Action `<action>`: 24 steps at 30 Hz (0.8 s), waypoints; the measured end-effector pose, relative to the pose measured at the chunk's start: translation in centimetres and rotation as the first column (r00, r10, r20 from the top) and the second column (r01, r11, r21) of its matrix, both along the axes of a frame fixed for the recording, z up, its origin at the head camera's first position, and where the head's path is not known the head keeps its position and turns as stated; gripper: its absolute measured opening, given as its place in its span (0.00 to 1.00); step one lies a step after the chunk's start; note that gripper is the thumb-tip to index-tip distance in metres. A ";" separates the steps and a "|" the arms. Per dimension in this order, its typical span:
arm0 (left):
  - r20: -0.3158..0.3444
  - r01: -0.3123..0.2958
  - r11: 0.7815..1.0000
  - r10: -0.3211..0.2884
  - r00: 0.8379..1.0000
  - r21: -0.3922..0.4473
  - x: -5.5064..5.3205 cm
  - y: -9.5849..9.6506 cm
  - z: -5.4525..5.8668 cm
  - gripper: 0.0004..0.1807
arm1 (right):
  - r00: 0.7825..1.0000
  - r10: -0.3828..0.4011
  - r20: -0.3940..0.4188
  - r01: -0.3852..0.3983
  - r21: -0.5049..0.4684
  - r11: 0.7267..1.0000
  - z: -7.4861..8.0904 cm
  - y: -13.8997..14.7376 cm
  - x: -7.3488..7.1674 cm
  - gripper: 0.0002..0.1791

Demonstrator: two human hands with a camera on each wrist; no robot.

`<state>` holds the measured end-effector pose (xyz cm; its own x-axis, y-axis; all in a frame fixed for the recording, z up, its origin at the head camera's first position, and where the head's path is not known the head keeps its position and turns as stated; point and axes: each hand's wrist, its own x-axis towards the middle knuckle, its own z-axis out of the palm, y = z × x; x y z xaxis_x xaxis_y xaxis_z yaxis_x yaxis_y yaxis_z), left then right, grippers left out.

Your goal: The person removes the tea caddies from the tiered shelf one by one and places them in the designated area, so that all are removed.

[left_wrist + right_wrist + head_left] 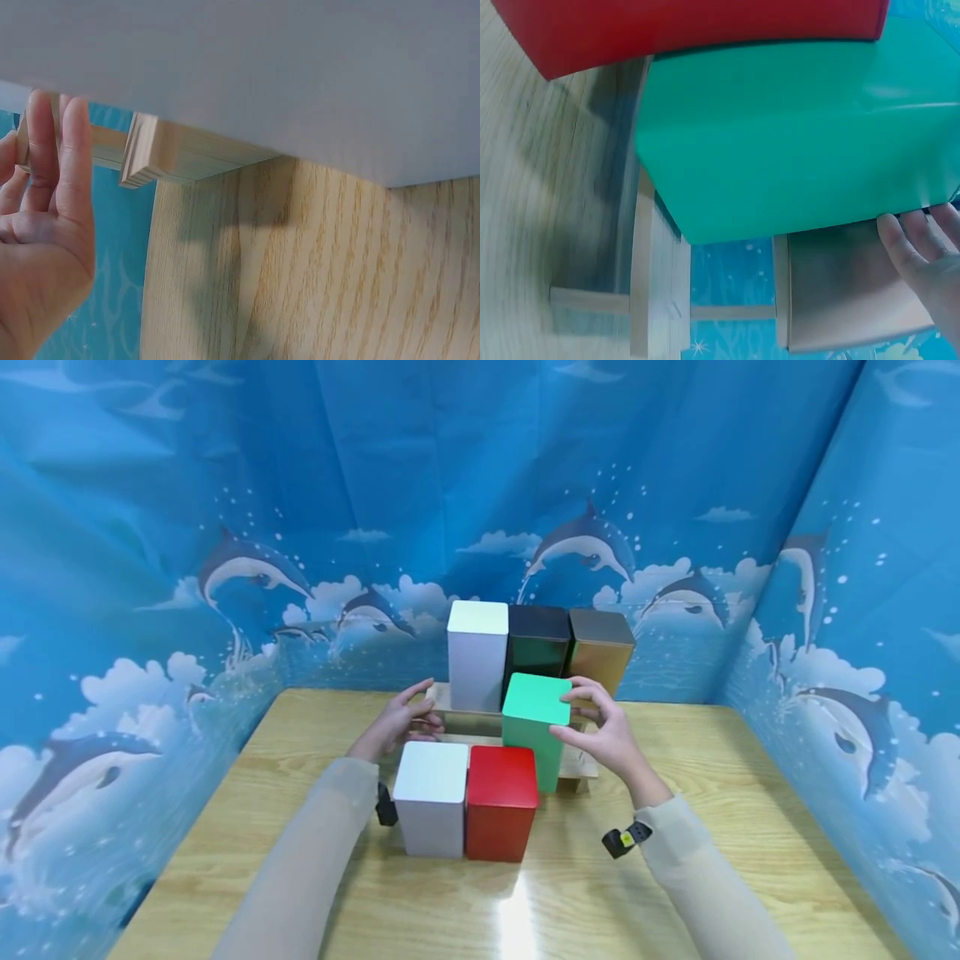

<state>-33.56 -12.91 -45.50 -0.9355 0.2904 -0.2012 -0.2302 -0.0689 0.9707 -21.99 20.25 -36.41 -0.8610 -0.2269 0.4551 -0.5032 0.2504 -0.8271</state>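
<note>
My right hand [603, 735] is at the right side of a green box [532, 735], with its fingertips touching the upper edge. That box stands upright on the lower step of a wooden rack [474, 740], behind a red box [501, 802]. In the right wrist view, the fingertips [900, 232] lie along the edge of the green box [795, 172]. My left hand [401, 722] holds the upper left end of the rack, beyond a white box [431, 797]. In the left wrist view, the rack's wood [154, 150] shows beside that hand [52, 225].
On the rack's upper step stand a tall white box [478, 660], a black box [538, 639] and a gold-brown box [600, 652]. The front white and red boxes stand side by side on the wooden table [630, 893]. A blue dolphin curtain [420, 485] hangs behind.
</note>
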 end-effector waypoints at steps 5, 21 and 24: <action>-0.009 0.001 1.000 -0.001 1.000 0.001 -0.1 -0.1 -0.3 0.29 | 1.000 -0.017 -0.025 0.017 -0.009 1.000 0.0 0.9 0.5 0.20; -0.008 0.020 1.000 -0.020 1.000 0.009 0.0 -0.1 0.0 0.30 | 0.992 -0.003 -0.125 -0.008 -0.089 0.996 -2.2 5.1 0.5 0.22; -0.006 0.047 0.999 -0.047 0.999 0.023 0.4 -0.1 0.6 0.30 | 0.992 -0.001 -0.129 -0.010 -0.084 0.996 -2.4 5.5 1.0 0.21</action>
